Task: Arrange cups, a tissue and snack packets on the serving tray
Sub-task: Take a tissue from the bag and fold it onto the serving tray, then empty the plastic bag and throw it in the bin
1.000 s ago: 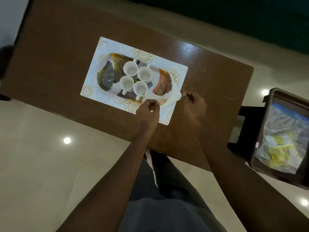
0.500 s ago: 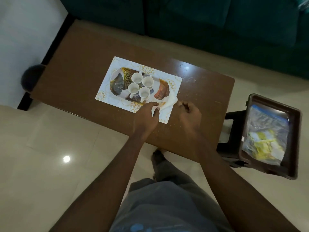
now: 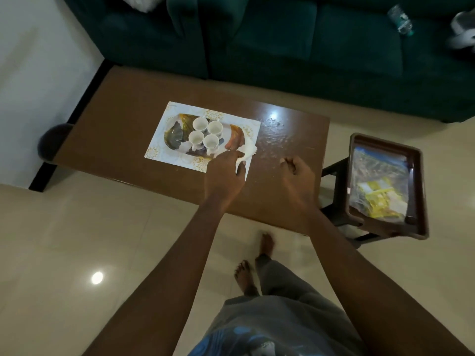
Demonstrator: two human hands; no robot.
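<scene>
A brown table (image 3: pixel 120 116) stands on a pale tiled floor (image 3: pixel 77 227). A white mat (image 3: pixel 164 153) with gold flowers lies flat near its middle, a little askew to its edges, and bears the serving tray (image 3: pixel 172 133). Just beside the table's right end, a dark stool (image 3: pixel 334 168) carries a brown tray (image 3: pixel 422 191) with a clear bag (image 3: pixel 377 176) in it

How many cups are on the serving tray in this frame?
4. They stand in a two-by-two cluster in the middle of the serving tray: far-left cup, far-right cup, near-left cup, near-right cup. None seems hidden; the left hand covers only the tray's near-right edge.
</scene>
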